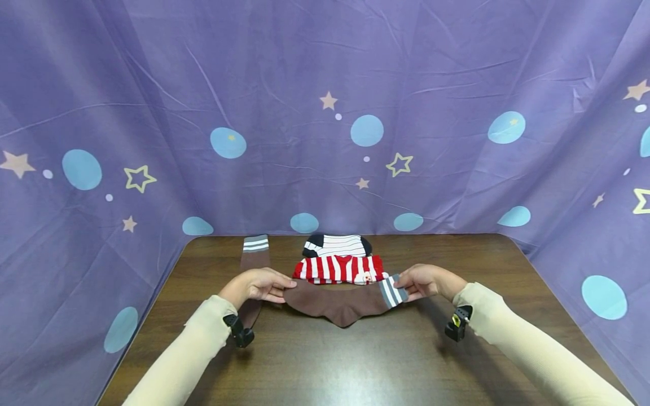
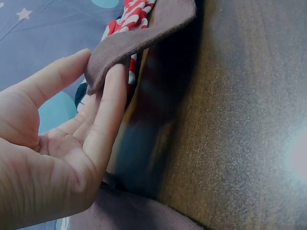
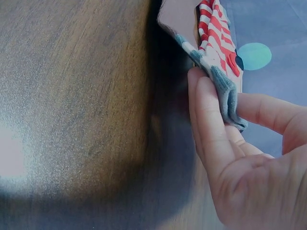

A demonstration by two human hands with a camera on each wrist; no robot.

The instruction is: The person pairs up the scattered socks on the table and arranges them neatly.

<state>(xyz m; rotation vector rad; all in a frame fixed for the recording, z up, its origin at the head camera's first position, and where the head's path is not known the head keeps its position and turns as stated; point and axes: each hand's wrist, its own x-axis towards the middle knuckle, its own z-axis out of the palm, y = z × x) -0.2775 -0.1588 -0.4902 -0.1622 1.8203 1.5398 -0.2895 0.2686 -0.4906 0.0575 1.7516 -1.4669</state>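
A brown sock [image 1: 340, 303] with a grey cuff and white stripes is stretched sideways between both hands, raised off the table and sagging at its heel. My left hand [image 1: 261, 285] pinches its toe end between thumb and fingers; the left wrist view shows the brown toe [image 2: 108, 57] in that grip. At the other end my right hand [image 1: 424, 282] pinches the cuff, and the grey-and-white cuff [image 3: 220, 86] shows in the right wrist view. A second brown sock [image 1: 255, 258] lies lengthwise on the table, partly hidden under the left hand and wrist.
Just behind the held sock lie red-and-white striped socks [image 1: 337, 268]. Farther back is a white sock with black toe and heel [image 1: 341, 245]. The wooden table [image 1: 345, 366] ends at a purple curtain [image 1: 304, 67] at the back and sides.
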